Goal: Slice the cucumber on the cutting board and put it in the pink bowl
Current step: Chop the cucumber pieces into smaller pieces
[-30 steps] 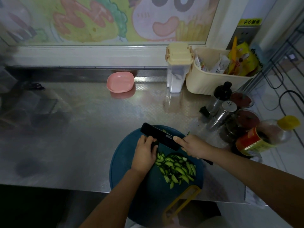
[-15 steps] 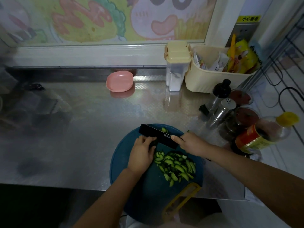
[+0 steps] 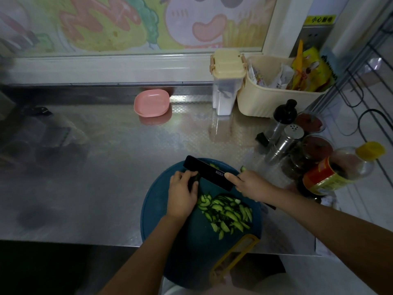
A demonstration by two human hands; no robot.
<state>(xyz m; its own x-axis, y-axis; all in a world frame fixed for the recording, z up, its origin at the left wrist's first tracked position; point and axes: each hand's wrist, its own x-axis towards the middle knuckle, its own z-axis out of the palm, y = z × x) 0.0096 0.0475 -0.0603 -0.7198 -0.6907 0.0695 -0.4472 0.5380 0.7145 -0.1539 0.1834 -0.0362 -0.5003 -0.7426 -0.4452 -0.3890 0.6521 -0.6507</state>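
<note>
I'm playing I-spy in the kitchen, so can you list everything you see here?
round blue cutting board: one, blue, near edge
green cucumber slices: one pile, green, on the board
black rectangular knife: one, black, across the board
uncut cucumber end: one, dark green, by the knife
pink plastic bowl: one, pink, far back
cream-lidded clear container: one, cream, back right
cream plastic basket: one, cream, back right
metal shakers: two, silver, right side
yellow-capped bottle: one, clear, right edge
left hand: one, holding the cucumber end
right hand: one, gripping the knife
</note>
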